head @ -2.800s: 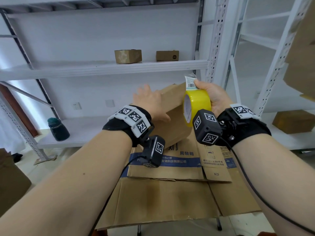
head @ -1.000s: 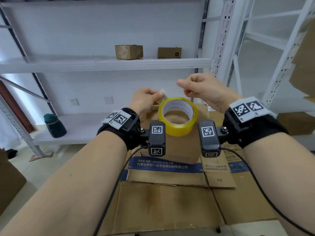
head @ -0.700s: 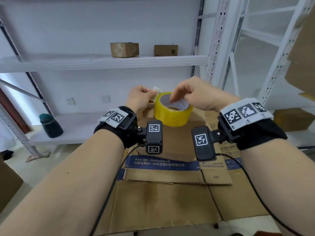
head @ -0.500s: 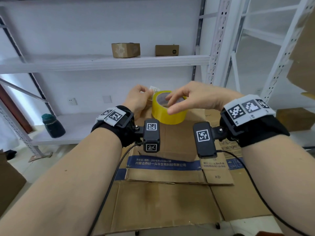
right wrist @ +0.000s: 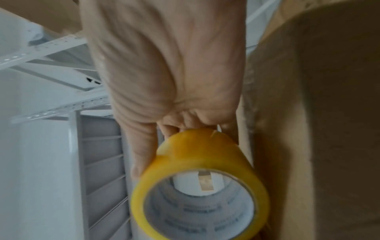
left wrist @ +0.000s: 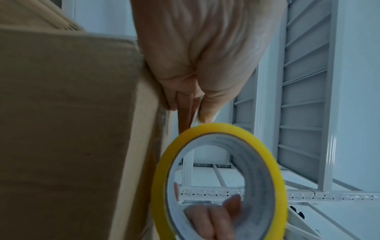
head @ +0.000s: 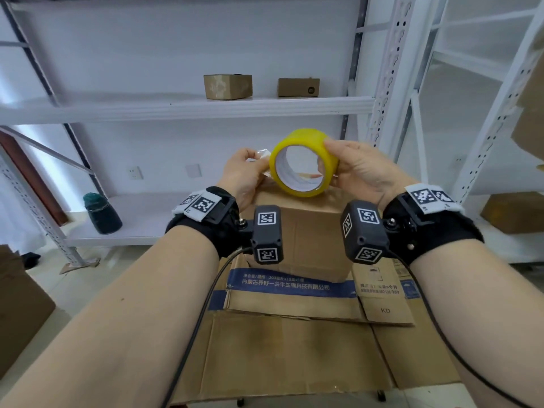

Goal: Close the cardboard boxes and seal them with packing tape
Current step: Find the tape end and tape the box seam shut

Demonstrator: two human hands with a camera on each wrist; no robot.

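A yellow packing tape roll (head: 304, 136) is held on edge just above the closed cardboard box (head: 309, 237), its core facing me. My right hand (head: 338, 160) grips the roll from the right, thumb on the outer face and fingers inside the core. My left hand (head: 250, 163) pinches the tape's free end (head: 263, 155) just left of the roll. The left wrist view shows the roll (left wrist: 205, 128) beside the box (left wrist: 61, 129) under my left hand (left wrist: 205, 65). In the right wrist view my right hand (right wrist: 174, 73) grips the roll (right wrist: 201, 151) next to the box (right wrist: 329, 113).
The box stands on flattened cardboard sheets (head: 294, 348). Two small boxes (head: 228, 86) (head: 298, 87) sit on the upper shelf (head: 176, 108). A dark green bottle (head: 101, 213) stands on the lower shelf at left. Another box (head: 512, 212) is on the right rack.
The roll lay flat on the box a second ago; my right hand has taken hold of it and raised it on edge. My left hand has kept pinching the tape end.
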